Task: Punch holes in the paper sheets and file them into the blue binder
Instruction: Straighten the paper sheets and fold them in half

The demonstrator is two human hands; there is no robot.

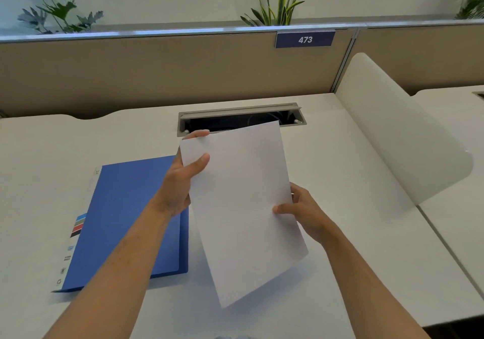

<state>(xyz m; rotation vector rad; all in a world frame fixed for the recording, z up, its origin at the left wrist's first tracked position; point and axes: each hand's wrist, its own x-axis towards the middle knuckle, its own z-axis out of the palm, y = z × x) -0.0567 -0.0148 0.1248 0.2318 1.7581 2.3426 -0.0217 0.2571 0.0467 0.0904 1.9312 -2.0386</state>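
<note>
Head view: paper sheets [243,207] held up off the desk [340,171], tilted, gripped at two opposite long edges. Left hand [180,181] closed on the far left edge, thumb across the front, fingers behind; right hand [301,213] pinching the near right edge, thumb on the face, fingers hidden behind. Probably held this way to square the stack or carry it to a punch; whether one sheet or several, impossible to tell. No hole punch visible anywhere. Blue binder [125,220] lying shut and flat under and to the outside of the left wrist, its near right corner just beside the paper's lower left edge. Beyond the left fingertips, an open cable tray [241,114] in the desk, a gap to keep the paper's top corner out of. Bare desk to the right of the right hand, up to a translucent divider [398,139]. Filing not yet begun, by the look of things.
</note>
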